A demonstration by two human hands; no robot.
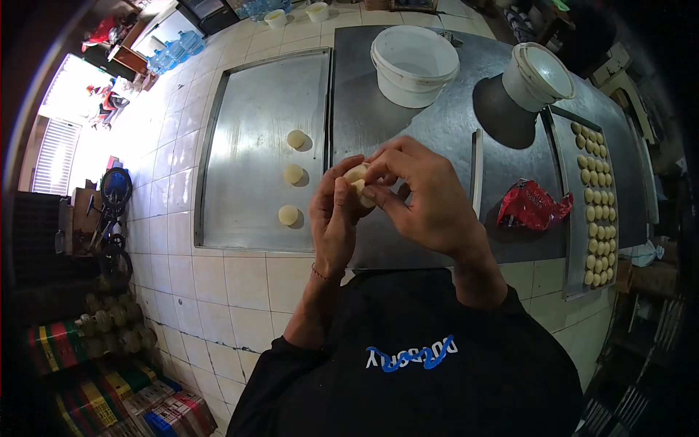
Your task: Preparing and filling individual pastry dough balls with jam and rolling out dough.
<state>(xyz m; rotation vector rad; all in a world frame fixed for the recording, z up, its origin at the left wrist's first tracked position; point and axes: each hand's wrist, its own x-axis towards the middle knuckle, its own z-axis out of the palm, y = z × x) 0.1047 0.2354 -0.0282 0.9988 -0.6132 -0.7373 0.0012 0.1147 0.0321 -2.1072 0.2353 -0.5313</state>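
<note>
Above the near edge of the metal table, my left hand point(333, 218) cups a piece of pale dough point(357, 175) between thumb and fingers. The fingertips of my right hand point(431, 200) pinch the same dough from the other side, and they partly cover it. Left of my hands, three round dough balls lie in a column on a large metal tray point(247, 95): a far ball point(295, 138), a middle ball point(293, 174) and a near ball point(288, 215).
Two white buckets, one open point(413, 91) and one tilted point(530, 84), stand at the table's far side. A crumpled red packet point(531, 205) lies right of my hands. Farther right, a long tray point(575, 251) carries rows of small dough balls. Tiled floor point(244, 284) surrounds the table point(408, 244).
</note>
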